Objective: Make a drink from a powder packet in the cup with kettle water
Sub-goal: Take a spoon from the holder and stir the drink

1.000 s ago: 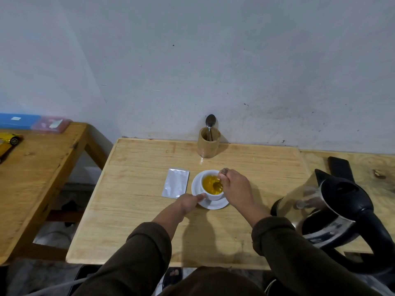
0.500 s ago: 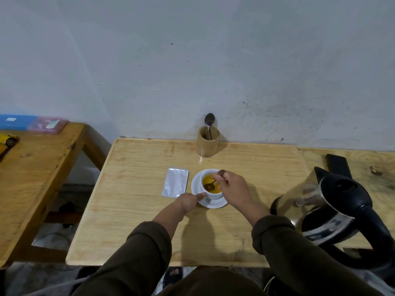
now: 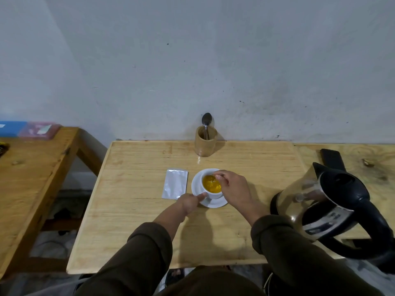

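A white cup [image 3: 214,194] full of yellow-orange drink stands on a white saucer [image 3: 196,184] in the middle of the wooden table [image 3: 139,221]. My right hand [image 3: 234,189] is over the cup's right rim, pinching a spoon [image 3: 211,175] that dips into the drink; most of the spoon is hidden by my fingers. My left hand [image 3: 189,202] rests at the saucer's near left edge, thumb against the cup's base. A silver powder packet [image 3: 175,184] lies flat just left of the saucer. The kettle [image 3: 327,201] stands at the right.
A wooden holder [image 3: 205,142] with one spoon [image 3: 206,121] stands at the back by the wall. A black flat object [image 3: 332,159] lies behind the kettle. A second wooden table [image 3: 27,178] at the left carries blue and pink boxes [image 3: 27,129].
My right hand has moved the spoon round inside the cup, from the near right side to the far rim. My left hand has stayed at the saucer.
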`<action>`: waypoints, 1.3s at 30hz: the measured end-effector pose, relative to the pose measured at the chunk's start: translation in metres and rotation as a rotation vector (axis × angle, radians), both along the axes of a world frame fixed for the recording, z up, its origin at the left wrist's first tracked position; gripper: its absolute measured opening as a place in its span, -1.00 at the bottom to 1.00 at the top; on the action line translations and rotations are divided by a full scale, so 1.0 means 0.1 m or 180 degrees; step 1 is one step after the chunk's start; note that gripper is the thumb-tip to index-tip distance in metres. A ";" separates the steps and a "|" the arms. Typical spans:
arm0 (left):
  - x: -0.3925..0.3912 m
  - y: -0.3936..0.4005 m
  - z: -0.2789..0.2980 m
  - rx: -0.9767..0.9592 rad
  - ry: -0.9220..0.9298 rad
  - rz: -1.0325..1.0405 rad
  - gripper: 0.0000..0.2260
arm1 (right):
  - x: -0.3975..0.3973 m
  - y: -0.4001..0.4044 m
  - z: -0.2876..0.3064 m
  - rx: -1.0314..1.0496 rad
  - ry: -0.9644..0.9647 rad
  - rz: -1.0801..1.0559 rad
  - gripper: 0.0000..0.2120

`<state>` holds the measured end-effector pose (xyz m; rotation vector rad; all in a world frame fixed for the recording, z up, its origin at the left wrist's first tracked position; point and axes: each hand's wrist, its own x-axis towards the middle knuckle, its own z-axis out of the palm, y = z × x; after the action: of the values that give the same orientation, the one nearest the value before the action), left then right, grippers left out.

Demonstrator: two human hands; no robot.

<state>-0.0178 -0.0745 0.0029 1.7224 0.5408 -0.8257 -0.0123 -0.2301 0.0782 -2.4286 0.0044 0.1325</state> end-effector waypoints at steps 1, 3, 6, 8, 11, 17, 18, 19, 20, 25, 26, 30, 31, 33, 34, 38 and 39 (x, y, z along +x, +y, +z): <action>0.00 0.00 0.03 0.0021 -0.0016 -0.0044 -0.30 | -0.02 0.01 0.01 0.0084 0.0052 -0.0007 -0.77; 0.00 0.00 0.02 0.0069 -0.0043 -0.0108 -0.38 | -0.06 0.03 0.03 0.0263 0.0156 -0.0021 -0.79; 0.02 0.00 0.03 0.0081 -0.0091 -0.0195 -0.42 | -0.12 0.04 0.06 0.0473 0.0250 -0.0060 -0.81; 0.02 0.00 0.04 0.0102 -0.0161 -0.0252 -0.44 | -0.16 0.05 0.07 0.0750 0.0354 -0.0184 -0.83; -0.01 -0.01 0.06 0.0161 -0.0286 -0.0334 -0.46 | -0.23 0.03 0.08 0.0975 0.0374 -0.0324 -0.86; -0.07 -0.04 0.13 0.0336 -0.0533 -0.0399 -0.46 | -0.47 -0.08 0.09 0.1108 0.0516 -0.0445 -0.83; -0.09 -0.04 0.12 0.0324 -0.0587 -0.0337 -0.45 | -0.51 -0.09 0.10 0.1125 0.0602 -0.0486 -0.82; -0.11 -0.05 0.12 0.0312 -0.0640 -0.0285 -0.43 | -0.56 -0.10 0.11 0.1201 0.0721 -0.0557 -0.81; -0.13 -0.05 0.13 0.0313 -0.0692 -0.0245 -0.42 | -0.60 -0.11 0.11 0.1350 0.0870 -0.0671 -0.79; -0.22 -0.13 0.19 0.0391 -0.0753 -0.0152 -0.40 | -0.77 -0.18 0.07 0.1662 0.1216 -0.0989 -0.78; -0.23 -0.14 0.19 0.0415 -0.0768 -0.0153 -0.41 | -0.80 -0.20 0.07 0.1640 0.1201 -0.0984 -0.79; -0.29 -0.20 0.20 0.0499 -0.0860 -0.0122 -0.42 | -0.90 -0.29 0.01 0.1578 0.1286 -0.0805 -0.91; -0.30 -0.21 0.21 0.0534 -0.0871 -0.0104 -0.41 | -0.90 -0.31 -0.03 0.1582 0.1380 -0.0815 -0.89; -0.32 -0.23 0.19 0.0579 -0.0842 -0.0060 -0.38 | -0.92 -0.36 -0.08 0.1474 0.1615 -0.0842 -0.86; -0.32 -0.25 0.18 0.0588 -0.0814 -0.0023 -0.37 | -0.92 -0.38 -0.12 0.1428 0.1709 -0.0874 -0.84; -0.36 -0.32 0.20 0.0629 -0.0780 0.0185 -0.38 | -0.93 -0.48 -0.28 0.1403 0.1613 -0.1087 -0.83; -0.37 -0.34 0.21 0.0654 -0.0796 0.0225 -0.39 | -0.93 -0.51 -0.31 0.1468 0.1573 -0.1157 -0.79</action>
<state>-0.0551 -0.1084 0.0238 1.9491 0.5266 -0.5081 -0.1054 -0.2807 0.0469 -1.8472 0.5699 0.5034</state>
